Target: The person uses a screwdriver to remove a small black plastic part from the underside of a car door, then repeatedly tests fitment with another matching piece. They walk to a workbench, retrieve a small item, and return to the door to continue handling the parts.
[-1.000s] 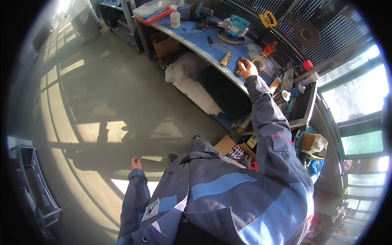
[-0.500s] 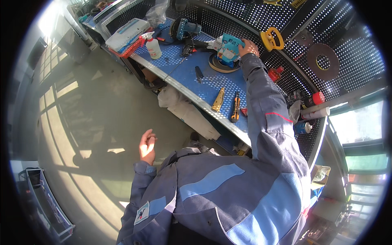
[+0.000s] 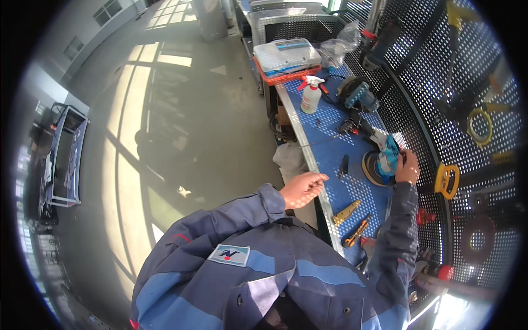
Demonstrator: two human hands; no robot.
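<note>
My right hand (image 3: 407,167) is closed on the upper edge of a blue and white pouch (image 3: 389,157), which stands on the blue workbench (image 3: 325,144). Under and beside the pouch lies a ring-shaped coil of tan strip (image 3: 369,169). My left hand (image 3: 304,190) hovers at the bench's front edge, its fingers curled in and nothing visible in them. Between my hands a small black tool (image 3: 344,166) lies on the bench. Nearer to me are a brass-coloured tapered piece (image 3: 346,212) and an orange and black utility knife (image 3: 357,231).
A spray bottle (image 3: 311,96) with a red and white trigger stands near the front edge. Beyond it are a red tray (image 3: 269,80) bearing a clear-lidded case (image 3: 289,55), and a power saw (image 3: 357,93). A yellow suction-cup handle (image 3: 446,180) sits on the perforated panel; a cart (image 3: 66,159) stands far left.
My view has swung left, so the bench now appears further right. My left hand has risen from over the floor to the bench edge. My right hand stays on the pouch.
</note>
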